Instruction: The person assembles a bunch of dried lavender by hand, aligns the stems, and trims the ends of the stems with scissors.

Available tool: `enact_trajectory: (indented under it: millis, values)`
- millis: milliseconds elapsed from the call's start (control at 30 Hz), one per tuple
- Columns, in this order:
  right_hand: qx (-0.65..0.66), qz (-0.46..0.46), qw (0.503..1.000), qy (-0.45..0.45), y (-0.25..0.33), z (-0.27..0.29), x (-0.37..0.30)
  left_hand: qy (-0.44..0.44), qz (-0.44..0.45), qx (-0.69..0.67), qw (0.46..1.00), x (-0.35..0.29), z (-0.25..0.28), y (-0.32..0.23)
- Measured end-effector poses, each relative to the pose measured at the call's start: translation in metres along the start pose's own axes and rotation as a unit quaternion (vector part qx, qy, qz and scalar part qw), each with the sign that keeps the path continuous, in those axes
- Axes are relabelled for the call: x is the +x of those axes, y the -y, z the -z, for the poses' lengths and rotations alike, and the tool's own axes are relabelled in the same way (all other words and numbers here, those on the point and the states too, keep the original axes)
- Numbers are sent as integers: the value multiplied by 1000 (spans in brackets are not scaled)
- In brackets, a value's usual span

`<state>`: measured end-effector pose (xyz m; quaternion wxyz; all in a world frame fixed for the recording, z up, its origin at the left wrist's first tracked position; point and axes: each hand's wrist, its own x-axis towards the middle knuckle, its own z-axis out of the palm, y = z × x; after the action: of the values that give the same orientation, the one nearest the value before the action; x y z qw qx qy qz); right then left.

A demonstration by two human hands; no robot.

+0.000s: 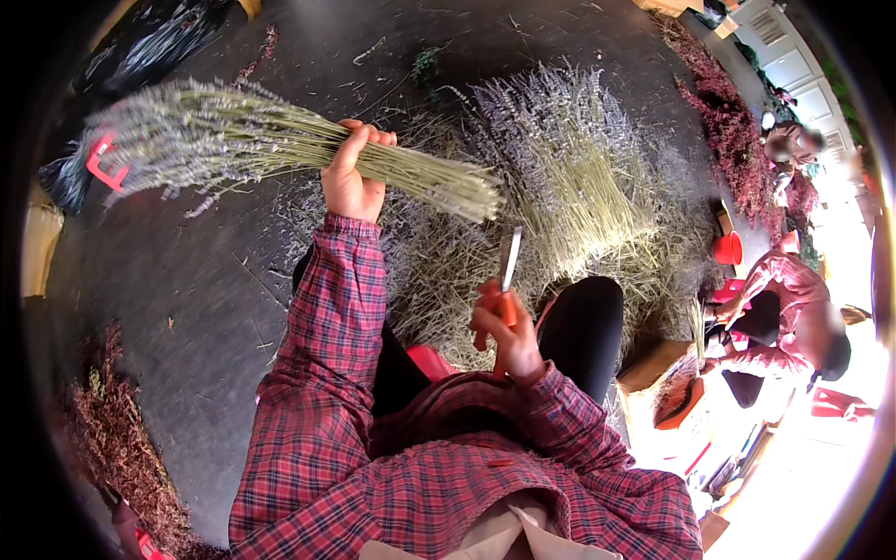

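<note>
My left hand (353, 173) is closed round a bunch of dried lavender (252, 135), raised off to the left. Its purple flower heads point left, blurred by motion, and the cut stem ends point right. In my right hand (507, 331) is a pair of orange-handled scissors (511, 261), metal blades upward, near those stem ends. Whether the blades are apart I cannot tell. In front of my knees lies a large pile of lavender (588, 159), heads away from me, over loose straw-like stems (429, 271).
Dark red dried plants (728, 121) lie at the far right, and reddish-brown ones (121, 429) at the lower left. A co-worker (784, 317) sits at right beside a cardboard box (653, 373). A red bowl (727, 248) is near them. A red frame-shaped object (101, 166) stands at far left.
</note>
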<state>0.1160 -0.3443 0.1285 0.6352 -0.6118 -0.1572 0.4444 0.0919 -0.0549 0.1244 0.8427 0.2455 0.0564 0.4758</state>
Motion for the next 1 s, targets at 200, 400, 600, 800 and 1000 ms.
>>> enact_trajectory:
  millis: [200, 400, 600, 800, 1000]
  values:
    - [-52, -25, 997, 60, -24, -7, 10, 17, 18, -118, 993, 3, 7, 0]
    - [-38, -15, 997, 70, -10, -5, 33, 39, 17, -92, 995, 1, 4, 6]
    - [3, -108, 990, 94, 10, -3, 47, 85, 0, -27, 996, -1, -2, 6]
    - [40, -147, 981, 121, 13, 5, 45, 117, 13, -1, 993, -2, -4, 10]
    - [101, -155, 975, 124, 7, 12, 49, 151, 38, 27, 987, -6, -7, 12]
